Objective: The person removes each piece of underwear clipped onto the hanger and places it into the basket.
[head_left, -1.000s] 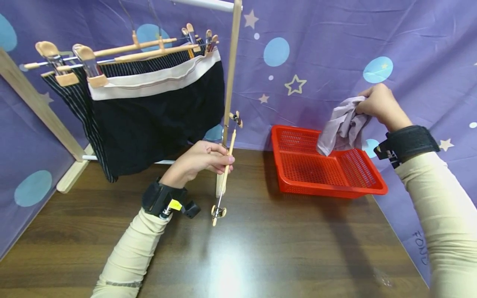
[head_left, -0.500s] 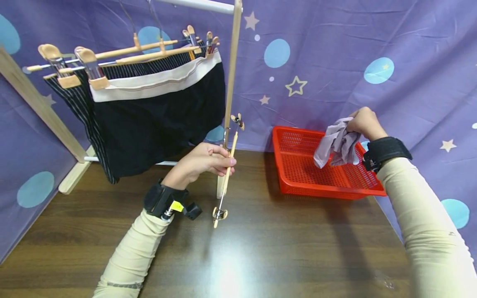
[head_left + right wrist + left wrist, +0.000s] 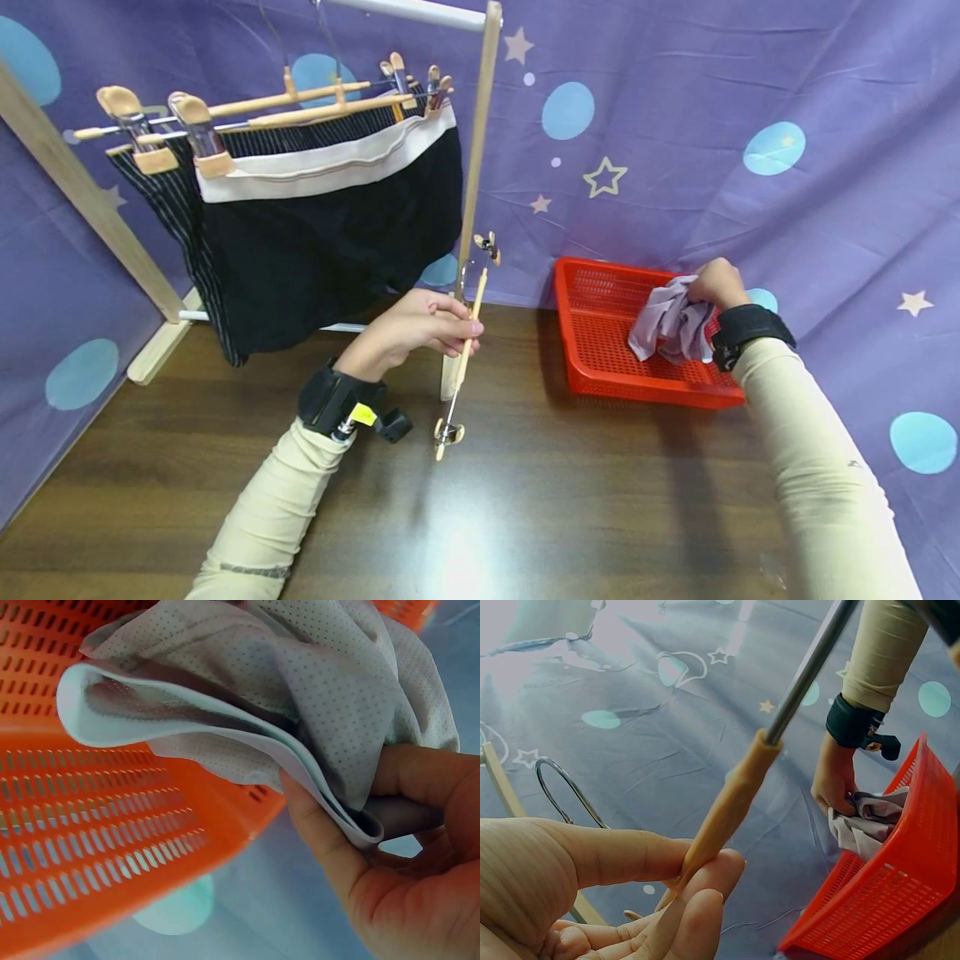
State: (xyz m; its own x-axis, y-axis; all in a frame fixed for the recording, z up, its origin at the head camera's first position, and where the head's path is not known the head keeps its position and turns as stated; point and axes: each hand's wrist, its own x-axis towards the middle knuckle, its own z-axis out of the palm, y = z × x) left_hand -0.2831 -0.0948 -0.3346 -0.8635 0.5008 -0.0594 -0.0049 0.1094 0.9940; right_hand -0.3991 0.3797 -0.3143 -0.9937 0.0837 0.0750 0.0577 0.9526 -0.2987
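Note:
Between thumb and fingers, my left hand point(image 3: 420, 327) pinches the wooden-coloured bar of a clip hanger point(image 3: 469, 342), which is turned nearly end-on with a clip at each end. In the left wrist view the thumb presses on the hanger's sleeve point(image 3: 731, 799), and its metal hook curves behind. My right hand point(image 3: 718, 283) grips a crumpled pale mauve cloth garment point(image 3: 667, 321) inside the red basket point(image 3: 611, 386). Close up in the right wrist view, the garment point(image 3: 330, 697) shows tiny holes and a pale band, pinched at one edge.
Black shorts point(image 3: 330, 242) with a white waistband hang from a clip hanger on the rack, with a striped garment behind them. The rack's wooden post point(image 3: 480, 125) stands beside my left hand. A purple patterned curtain point(image 3: 675, 100) closes off the back of the brown table point(image 3: 570, 500).
My right hand has come down and left, lowering the mauve garment from above into the red basket. The left hand keeps its hold on the hanger. The whole head view has shifted slightly.

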